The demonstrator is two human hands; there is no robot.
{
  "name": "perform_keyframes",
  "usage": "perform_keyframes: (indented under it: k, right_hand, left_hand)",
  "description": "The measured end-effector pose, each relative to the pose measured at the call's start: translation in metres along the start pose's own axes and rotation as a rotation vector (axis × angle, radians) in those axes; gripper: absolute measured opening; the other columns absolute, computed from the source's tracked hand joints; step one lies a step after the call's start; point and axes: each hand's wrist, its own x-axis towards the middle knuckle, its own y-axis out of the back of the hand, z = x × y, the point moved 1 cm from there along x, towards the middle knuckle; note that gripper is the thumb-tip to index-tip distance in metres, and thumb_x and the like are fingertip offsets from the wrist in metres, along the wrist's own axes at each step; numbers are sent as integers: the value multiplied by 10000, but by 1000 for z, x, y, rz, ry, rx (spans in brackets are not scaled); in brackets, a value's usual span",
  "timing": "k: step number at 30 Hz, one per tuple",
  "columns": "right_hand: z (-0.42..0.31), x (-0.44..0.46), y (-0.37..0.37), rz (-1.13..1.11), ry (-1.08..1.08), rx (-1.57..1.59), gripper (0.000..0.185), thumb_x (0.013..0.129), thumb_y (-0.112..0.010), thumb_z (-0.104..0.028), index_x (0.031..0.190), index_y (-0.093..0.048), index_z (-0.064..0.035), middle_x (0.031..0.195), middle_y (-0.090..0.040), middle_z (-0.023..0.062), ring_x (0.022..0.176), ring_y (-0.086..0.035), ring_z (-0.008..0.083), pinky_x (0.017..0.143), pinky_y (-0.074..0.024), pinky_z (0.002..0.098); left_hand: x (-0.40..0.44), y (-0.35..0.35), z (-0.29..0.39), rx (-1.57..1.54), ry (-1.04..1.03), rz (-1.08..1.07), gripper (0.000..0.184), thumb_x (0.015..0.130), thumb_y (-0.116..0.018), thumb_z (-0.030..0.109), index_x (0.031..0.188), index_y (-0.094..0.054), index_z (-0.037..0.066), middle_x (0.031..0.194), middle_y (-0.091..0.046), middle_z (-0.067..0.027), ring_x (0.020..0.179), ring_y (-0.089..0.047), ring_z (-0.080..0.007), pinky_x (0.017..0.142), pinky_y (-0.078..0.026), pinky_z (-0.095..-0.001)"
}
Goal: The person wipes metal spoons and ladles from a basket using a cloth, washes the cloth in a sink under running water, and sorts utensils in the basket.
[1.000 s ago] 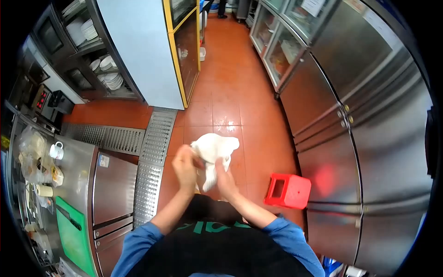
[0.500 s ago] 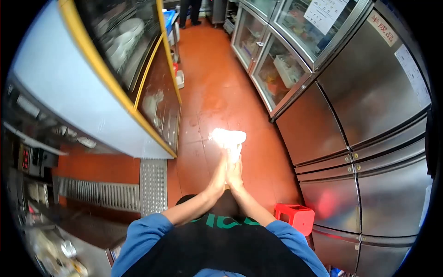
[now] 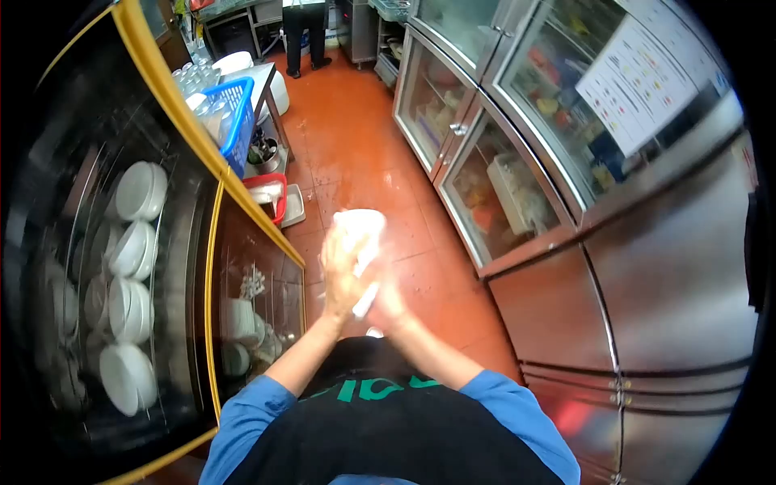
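Observation:
Crumpled white paper towel or cloth (image 3: 360, 221) is bunched between my two hands in front of my body; glare washes it out, so its exact kind is unclear. My left hand (image 3: 346, 273) is curled over it, back of the hand upward. Against the lower part of the same white material presses my right hand (image 3: 388, 293), its fingers blurred by motion and partly lost in the glare. A white strip pokes out below, between the palms.
On the left stands a yellow-framed glass cabinet (image 3: 217, 267) with stacked white bowls (image 3: 129, 311). Beyond it are a blue basket (image 3: 237, 121), a red bin (image 3: 281, 198) and a white tray (image 3: 296, 206). Steel refrigerators (image 3: 558, 315) line the right. A person (image 3: 304, 36) stands far ahead on the tiled floor.
My view has moved forward along the aisle, bringing the cabinet and the distant person closer. My hands have shifted from palm against palm to the left curled over the white material.

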Motion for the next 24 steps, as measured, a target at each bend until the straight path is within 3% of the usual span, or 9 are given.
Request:
perform_keyframes:
  k: [2, 5, 9, 11, 13, 17, 19, 22, 24]
  right_hand:
    - [2, 43, -25, -64, 24, -110, 651, 911, -254, -552, 1285, -360, -30, 1178, -490, 88, 1081, -484, 160, 932, -385, 294]
    - [20, 126, -6, -164, -262, -71, 684, 908, -248, -561, 1304, -329, -9, 1214, -467, 89, 1101, -468, 190, 954, -366, 320]
    - [-15, 218, -3, -183, -330, -757, 593, 916, -290, -517, 1236, -396, -29, 1161, -519, 97, 1066, -501, 247, 949, -369, 358]
    - [-54, 270, -1, -487, -55, -1857, 537, 903, -369, -460, 1261, -410, -62, 1171, -526, 146, 1038, -520, 274, 919, -390, 365]
    - [-115, 297, -42, -234, 338, -1571, 397, 897, -435, -358, 1056, -573, -21, 972, -617, 165, 846, -608, 261, 691, -479, 348]
    - [-181, 364, -95, -367, -183, -448, 460, 921, -405, -361, 896, -559, 72, 781, -607, 219, 608, -616, 284, 484, -487, 309]
    - [-158, 430, -72, -369, -277, -50, 449, 935, -371, -395, 984, -516, 27, 700, -600, 192, 531, -606, 265, 395, -466, 333]
    - [-148, 509, -49, 58, -185, 66, 278, 942, -382, -339, 1151, -412, -157, 560, -544, 96, 368, -510, 214, 305, -393, 321]
    - [-152, 551, -46, 24, -109, 3, 270, 938, -377, -256, 1170, -398, -121, 583, -529, 95, 349, -467, 198, 306, -376, 322]
  left_hand:
    - [23, -18, -51, -46, 55, -80, 393, 823, -479, 335, 954, -634, -2, 1139, -531, -202, 1113, -424, -361, 933, -332, -414]
    - [60, -37, -118, -177, 324, 60, 349, 847, -449, 265, 827, -646, -22, 879, -625, -152, 866, -555, -281, 757, -432, -369]
    - [124, -73, -230, -692, 804, -50, 419, 899, -412, 335, 732, -628, 18, 783, -622, -86, 814, -575, -232, 749, -458, -368]
    - [175, -86, -276, -925, 1084, -127, 455, 918, -388, 399, 753, -627, 49, 825, -627, -65, 856, -578, -210, 786, -464, -382]
    - [232, -102, -308, -1838, 945, -402, 487, 907, -355, 476, 958, -591, 53, 988, -601, -97, 954, -556, -239, 855, -439, -417]
    - [347, -98, -254, -2097, 1159, -611, 655, 855, -307, 609, 1164, -474, 57, 1082, -567, -117, 973, -554, -262, 884, -429, -413]
    - [373, -140, -271, -1818, 1187, -606, 621, 854, -395, 558, 1169, -468, 27, 1059, -568, -129, 891, -577, -246, 802, -469, -362]
    - [404, -187, -308, -1595, 1319, -462, 440, 824, -598, 371, 1036, -543, -10, 897, -594, -93, 778, -587, -181, 679, -492, -265]
    - [411, -214, -371, -1469, 1279, -425, 411, 823, -603, 371, 995, -565, 0, 860, -597, -72, 757, -583, -155, 674, -481, -249]
